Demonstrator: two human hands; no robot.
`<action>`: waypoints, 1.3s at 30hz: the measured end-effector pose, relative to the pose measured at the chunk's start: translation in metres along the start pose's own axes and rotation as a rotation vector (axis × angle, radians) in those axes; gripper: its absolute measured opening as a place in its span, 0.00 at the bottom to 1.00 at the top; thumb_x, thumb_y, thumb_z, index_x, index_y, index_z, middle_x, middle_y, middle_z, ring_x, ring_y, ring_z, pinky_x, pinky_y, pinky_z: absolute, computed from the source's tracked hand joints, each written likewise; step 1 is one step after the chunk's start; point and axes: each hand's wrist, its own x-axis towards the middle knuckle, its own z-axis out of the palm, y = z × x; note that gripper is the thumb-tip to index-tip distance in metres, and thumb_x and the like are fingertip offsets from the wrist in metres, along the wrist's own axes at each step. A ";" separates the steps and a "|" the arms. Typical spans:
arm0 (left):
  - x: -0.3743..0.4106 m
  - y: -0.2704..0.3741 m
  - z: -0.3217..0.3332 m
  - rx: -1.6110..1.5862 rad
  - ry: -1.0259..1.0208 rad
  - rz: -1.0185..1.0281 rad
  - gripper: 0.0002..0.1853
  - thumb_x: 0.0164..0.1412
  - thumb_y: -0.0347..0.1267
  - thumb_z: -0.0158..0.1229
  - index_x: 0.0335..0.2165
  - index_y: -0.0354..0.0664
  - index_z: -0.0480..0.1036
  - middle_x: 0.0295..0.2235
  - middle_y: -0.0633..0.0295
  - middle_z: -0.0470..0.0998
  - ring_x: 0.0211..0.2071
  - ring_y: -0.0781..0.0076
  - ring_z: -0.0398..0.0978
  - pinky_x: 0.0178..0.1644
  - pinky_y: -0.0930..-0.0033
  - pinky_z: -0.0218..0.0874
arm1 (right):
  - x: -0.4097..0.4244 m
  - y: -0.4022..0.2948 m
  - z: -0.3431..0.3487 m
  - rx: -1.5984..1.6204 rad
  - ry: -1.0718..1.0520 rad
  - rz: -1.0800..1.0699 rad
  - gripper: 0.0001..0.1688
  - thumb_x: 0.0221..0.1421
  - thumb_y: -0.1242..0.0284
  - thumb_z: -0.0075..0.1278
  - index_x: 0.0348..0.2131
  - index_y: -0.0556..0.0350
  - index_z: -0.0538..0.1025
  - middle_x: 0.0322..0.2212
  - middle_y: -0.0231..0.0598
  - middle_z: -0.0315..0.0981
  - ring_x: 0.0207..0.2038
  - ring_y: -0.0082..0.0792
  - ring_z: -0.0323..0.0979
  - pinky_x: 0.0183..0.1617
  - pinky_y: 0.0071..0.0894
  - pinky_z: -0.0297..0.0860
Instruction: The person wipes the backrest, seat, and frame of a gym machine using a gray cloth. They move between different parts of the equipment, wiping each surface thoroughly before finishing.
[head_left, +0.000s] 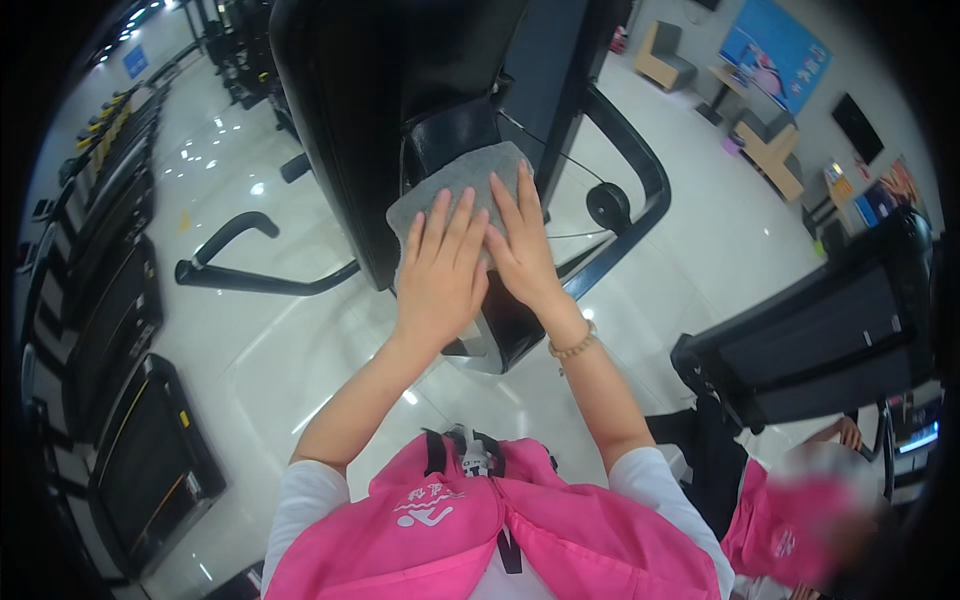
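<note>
Both hands lie flat, side by side, on a grey cloth (474, 166) spread over part of a black gym machine. My left hand (444, 262), fingers extended and slightly apart, presses on the cloth's left and lower part. On its right part rests my right hand (521, 240), thumb touching or nearly touching the left hand's fingers. A beaded bracelet circles the right wrist. Just beyond the cloth shows a black padded part (454, 135) of the machine, beside a tall black backrest pad (337, 135). What lies beneath the cloth is hidden.
A curved handle bar (300, 285) juts out at left; a black frame arm (656, 180) with a pulley (608, 207) stands at right. Treadmills (157, 457) line the far left. A person in a pink vest (787, 517) is at lower right, near another treadmill (817, 352).
</note>
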 end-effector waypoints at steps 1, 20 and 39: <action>0.005 0.000 0.005 0.083 0.017 -0.008 0.26 0.53 0.29 0.51 0.52 0.38 0.64 0.60 0.53 0.57 0.62 0.47 0.51 0.62 0.46 0.43 | 0.008 -0.001 0.004 -0.050 0.053 -0.035 0.34 0.53 0.66 0.49 0.59 0.47 0.61 0.63 0.56 0.39 0.63 0.64 0.41 0.64 0.50 0.45; -0.080 0.085 0.110 0.295 0.122 -0.283 0.30 0.53 0.23 0.49 0.56 0.31 0.58 0.60 0.46 0.55 0.61 0.37 0.48 0.62 0.48 0.44 | -0.081 0.050 -0.001 0.068 0.157 -0.119 0.30 0.49 0.69 0.53 0.52 0.50 0.66 0.58 0.54 0.50 0.56 0.56 0.56 0.57 0.46 0.58; -0.083 0.047 0.113 0.095 0.180 -0.121 0.24 0.51 0.19 0.49 0.48 0.44 0.72 0.54 0.61 0.68 0.60 0.49 0.55 0.61 0.45 0.43 | -0.078 0.044 0.027 0.165 0.335 0.144 0.17 0.48 0.80 0.50 0.40 0.58 0.65 0.50 0.57 0.60 0.39 0.55 0.69 0.39 0.42 0.67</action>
